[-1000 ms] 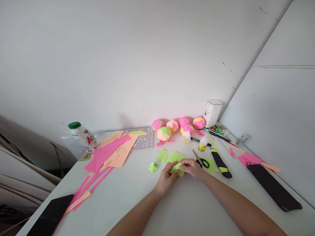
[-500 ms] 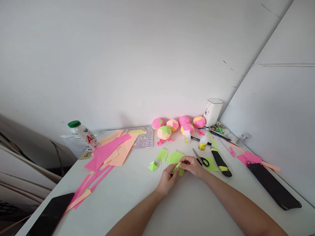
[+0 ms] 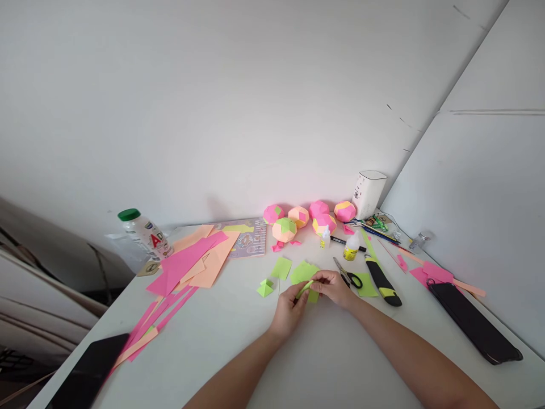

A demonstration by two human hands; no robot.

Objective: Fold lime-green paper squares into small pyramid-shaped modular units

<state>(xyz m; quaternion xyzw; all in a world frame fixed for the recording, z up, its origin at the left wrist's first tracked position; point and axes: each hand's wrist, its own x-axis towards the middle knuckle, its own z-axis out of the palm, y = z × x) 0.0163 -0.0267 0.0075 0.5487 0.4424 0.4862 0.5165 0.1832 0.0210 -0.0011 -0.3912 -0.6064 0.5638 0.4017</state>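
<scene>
My left hand and my right hand meet over the table, both closed on one small folded piece of green paper. The fingers cover much of it. Just behind and beneath lie green paper squares. Another green square rests to the left, near a small folded green paper shape that stands on the tabletop. To the right of my right hand are scissors, partly over a green square.
Several faceted paper balls line the wall. Two glue bottles stand before them. A box cutter and black case lie right. Pink and orange paper, a white bottle and a dark tablet occupy the left.
The green paper between my fingers has tilted and now looks narrower. My hands have shifted only slightly; everything else stays in place.
</scene>
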